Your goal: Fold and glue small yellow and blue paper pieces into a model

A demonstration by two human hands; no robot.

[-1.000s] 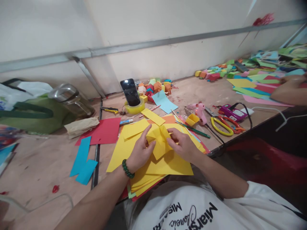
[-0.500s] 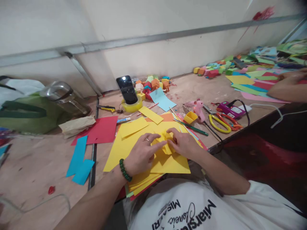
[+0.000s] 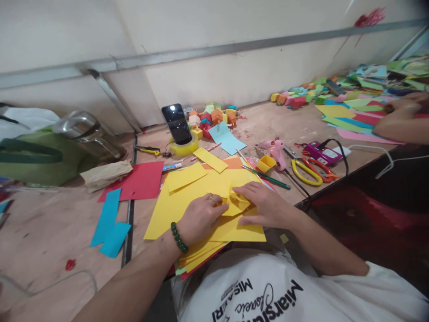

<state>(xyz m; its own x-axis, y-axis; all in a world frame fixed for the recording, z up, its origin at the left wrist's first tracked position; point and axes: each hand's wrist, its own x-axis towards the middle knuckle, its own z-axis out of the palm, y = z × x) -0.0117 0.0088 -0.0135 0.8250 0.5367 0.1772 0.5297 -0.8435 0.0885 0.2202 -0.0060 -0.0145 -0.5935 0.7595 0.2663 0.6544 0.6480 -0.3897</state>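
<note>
Partly folded yellow paper (image 3: 239, 203), creased, flaps raised

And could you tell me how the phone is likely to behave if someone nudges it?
The phone would probably tip fairly easily, since it stands tall and slanted on the roll of yellow tape. Its flat, glossy front suggests a stiff, perhaps slick thing to grip. The tape beneath lies flat, so it seems more apt to slide than roll.
</note>
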